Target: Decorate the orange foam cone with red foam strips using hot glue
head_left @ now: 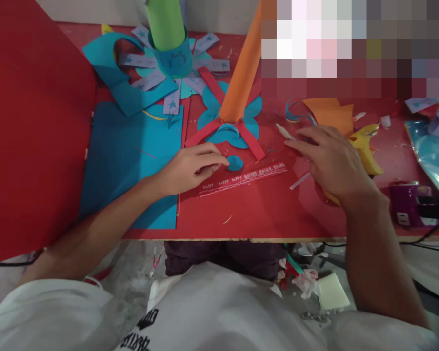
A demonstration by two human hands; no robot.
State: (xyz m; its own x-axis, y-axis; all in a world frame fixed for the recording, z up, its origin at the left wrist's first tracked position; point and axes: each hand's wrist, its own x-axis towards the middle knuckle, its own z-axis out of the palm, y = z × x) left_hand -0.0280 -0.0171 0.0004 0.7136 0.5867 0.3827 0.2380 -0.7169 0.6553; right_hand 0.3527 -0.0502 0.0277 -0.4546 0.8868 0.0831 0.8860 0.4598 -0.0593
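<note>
My left hand (192, 165) rests on the red table (263, 209) with its fingers curled, the fingertips touching a small blue paper disc (235, 162). Just below lies a red paper strip (243, 179) with white lettering. My right hand (331, 158) lies palm down with fingers spread over a yellow glue gun (366, 148), its fingertips near a white glue stick (285, 131). An orange paper cone (243, 68) stands on blue petals with red strips (229, 131) just beyond both hands.
A large red sheet (32, 131) stands at the left beside a blue sheet (131, 156). A green tube in a blue ring with purple star strips (168, 53) sits at the back. A purple device with a cable (409, 202) lies at the right.
</note>
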